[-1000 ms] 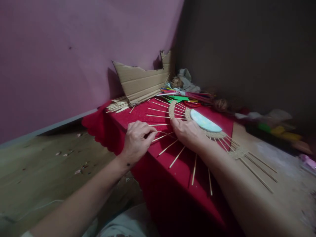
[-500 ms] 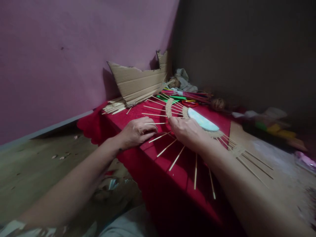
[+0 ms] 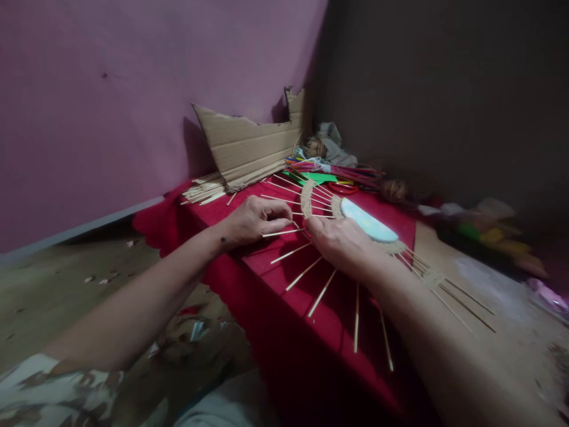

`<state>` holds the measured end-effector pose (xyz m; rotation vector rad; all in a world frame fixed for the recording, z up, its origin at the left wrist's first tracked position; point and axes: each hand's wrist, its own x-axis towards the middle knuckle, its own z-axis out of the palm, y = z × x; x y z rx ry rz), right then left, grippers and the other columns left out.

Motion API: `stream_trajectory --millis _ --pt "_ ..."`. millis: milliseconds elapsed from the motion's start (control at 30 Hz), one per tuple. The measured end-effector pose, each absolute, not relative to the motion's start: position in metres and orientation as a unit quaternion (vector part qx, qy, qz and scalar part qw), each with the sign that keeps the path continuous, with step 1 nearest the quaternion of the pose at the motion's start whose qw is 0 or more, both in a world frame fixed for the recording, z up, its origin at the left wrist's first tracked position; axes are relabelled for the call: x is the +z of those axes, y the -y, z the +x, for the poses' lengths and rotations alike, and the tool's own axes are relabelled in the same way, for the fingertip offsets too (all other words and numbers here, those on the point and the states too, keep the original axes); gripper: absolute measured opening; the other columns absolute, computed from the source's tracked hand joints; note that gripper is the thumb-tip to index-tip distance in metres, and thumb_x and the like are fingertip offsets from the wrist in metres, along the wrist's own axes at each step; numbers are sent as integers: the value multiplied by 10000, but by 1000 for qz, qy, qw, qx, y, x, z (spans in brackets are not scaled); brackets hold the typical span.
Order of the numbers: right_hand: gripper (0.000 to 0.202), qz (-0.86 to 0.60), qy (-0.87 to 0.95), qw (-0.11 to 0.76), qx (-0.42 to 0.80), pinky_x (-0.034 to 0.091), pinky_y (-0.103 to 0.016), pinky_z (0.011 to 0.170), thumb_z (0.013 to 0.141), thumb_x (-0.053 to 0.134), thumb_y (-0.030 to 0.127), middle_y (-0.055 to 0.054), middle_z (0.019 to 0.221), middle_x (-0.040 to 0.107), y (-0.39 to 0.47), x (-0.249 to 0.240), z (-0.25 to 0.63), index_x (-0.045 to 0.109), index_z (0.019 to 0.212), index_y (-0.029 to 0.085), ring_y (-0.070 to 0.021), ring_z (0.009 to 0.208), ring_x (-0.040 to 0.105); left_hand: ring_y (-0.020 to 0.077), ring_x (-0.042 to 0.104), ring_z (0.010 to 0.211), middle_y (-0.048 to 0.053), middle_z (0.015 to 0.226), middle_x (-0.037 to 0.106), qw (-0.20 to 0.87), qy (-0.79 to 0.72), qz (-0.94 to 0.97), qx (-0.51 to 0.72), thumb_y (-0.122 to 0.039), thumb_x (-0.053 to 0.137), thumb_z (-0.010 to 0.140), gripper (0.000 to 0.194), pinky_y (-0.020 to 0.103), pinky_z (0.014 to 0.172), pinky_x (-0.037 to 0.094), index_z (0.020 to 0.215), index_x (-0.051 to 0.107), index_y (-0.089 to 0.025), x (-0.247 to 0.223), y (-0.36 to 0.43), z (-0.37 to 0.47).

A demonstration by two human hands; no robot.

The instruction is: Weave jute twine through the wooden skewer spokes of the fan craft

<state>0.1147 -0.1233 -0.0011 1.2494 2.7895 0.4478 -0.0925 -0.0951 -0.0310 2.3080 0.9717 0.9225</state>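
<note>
A half-round frame of thin pale sticks [image 3: 322,292] fans out over a red cloth. Its straight middle carries a pale blue padded half-disc [image 3: 368,220], and a band of woven twine [image 3: 307,199] runs across the sticks. My right hand [image 3: 342,244] is closed on the frame at the band, thumb and fingers pressed together, covering part of the weave. Left of it, my left hand [image 3: 260,219] pinches a thin strand of twine [image 3: 295,224] between thumb and forefinger, beside the sticks' outer ends.
Behind the frame, torn cardboard [image 3: 253,145] leans on the wall over a bundle of sticks [image 3: 207,188]. Twine balls [image 3: 315,147], green pieces [image 3: 317,177] and red-handled scissors [image 3: 343,188] lie at the back. The red cloth [image 3: 284,320] hangs over the table's near edge.
My left hand has risen slightly, from beneath a stick to above it, and the strand at its fingertips now shows. My right hand keeps its hold on the frame.
</note>
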Motion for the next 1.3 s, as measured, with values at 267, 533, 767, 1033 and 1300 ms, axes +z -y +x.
stream_trajectory --millis 267,533,767,1033,1300 --pt "295 398 -907 57 127 381 -313 620 929 249 101 -106 807 668 123 -7 109 517 1050 121 -195 668 610 88 481 472 -33 528 526 259 -426 837 225 -136 506 733 132 211 463 321 607 540 -162 -10 87 -66" --pt "199 489 -862 -127 -42 382 -260 635 894 428 249 -68 826 688 109 -19 122 585 984 167 -160 701 601 84 445 512 -23 539 529 197 -435 833 280 -127 522 719 114 211 482 302 616 566 -148 -19 76 -49" --pt "172 504 -850 -146 -50 380 -251 635 790 509 215 -30 778 666 113 -22 118 617 922 195 -151 675 567 86 475 567 -27 604 555 244 -388 832 315 -159 528 734 83 200 518 333 671 579 -145 -28 78 -56" --pt "173 505 -840 -183 -74 365 -238 603 782 519 219 -7 714 647 113 -26 118 629 915 206 -132 618 543 90 476 545 -23 598 551 221 -407 829 315 -129 527 738 95 219 521 336 649 549 -153 -30 78 -58" --pt "194 524 -825 -197 -85 373 -251 606 768 517 256 -16 724 641 115 -28 117 608 926 194 -143 622 541 125 499 571 15 651 585 108 -429 848 293 -149 509 774 76 258 553 355 749 580 -157 -37 78 -57"
